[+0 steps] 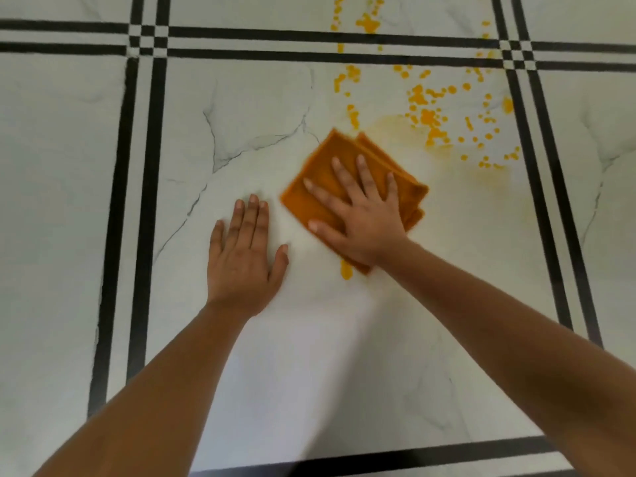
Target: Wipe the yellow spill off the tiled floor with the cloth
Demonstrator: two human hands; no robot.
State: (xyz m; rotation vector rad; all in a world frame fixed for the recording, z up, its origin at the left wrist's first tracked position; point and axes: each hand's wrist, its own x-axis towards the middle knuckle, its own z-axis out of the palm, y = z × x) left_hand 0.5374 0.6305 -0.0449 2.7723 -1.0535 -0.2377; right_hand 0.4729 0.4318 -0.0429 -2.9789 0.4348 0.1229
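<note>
Pressing flat on the cloth (347, 187), the right hand (361, 218) had its fingers spread wide apart and pushed the folded orange square down onto the tiled floor (275, 356). It was not gripping the cloth, only leaning on it. The cloth lay near the middle of the big white tile, just below and to the left of the yellow spill (430, 115).

Most of the spill was drops and blobs further away from the person, up and to the right of the cloth. A pale yellow smear (392, 123) sat between the cloth and the drops. One small yellow drop (346, 270) sat just under the near edge of the cloth.

I thought the cloth could slip out from under the flat hand, since nothing pinched it. A wet cloth could also smear the yellow wider.

The left hand (244, 256) lay open on a bare part of the tile, fingers close together, just beside the cloth but not touching it. Black lines (148, 201) ran around the tile. Nothing stood in the way.
</note>
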